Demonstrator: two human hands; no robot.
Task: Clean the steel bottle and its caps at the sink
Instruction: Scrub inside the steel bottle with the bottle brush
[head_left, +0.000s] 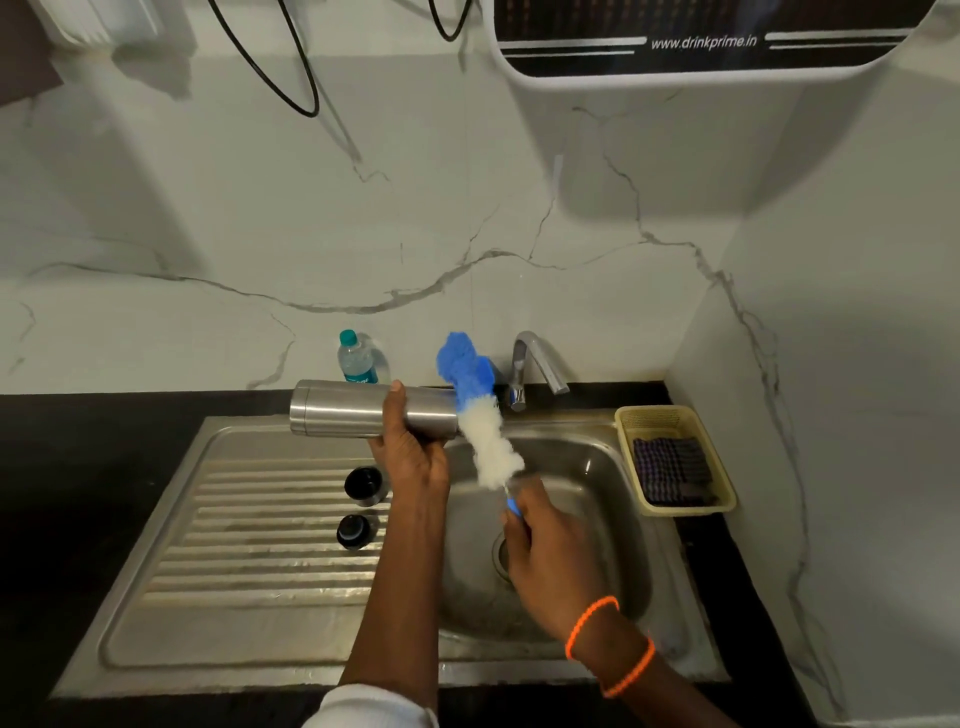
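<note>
Two caps (359, 507) on drainboard, bottle (337, 415) held

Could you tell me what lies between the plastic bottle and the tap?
In the head view, the brush's blue tip stands between the plastic bottle and the tap.

I see a dim kitchen lit from above; soft shadows fall on the marble wall (311, 234), edges bend outward, the brush (480, 415) blurs.
</note>
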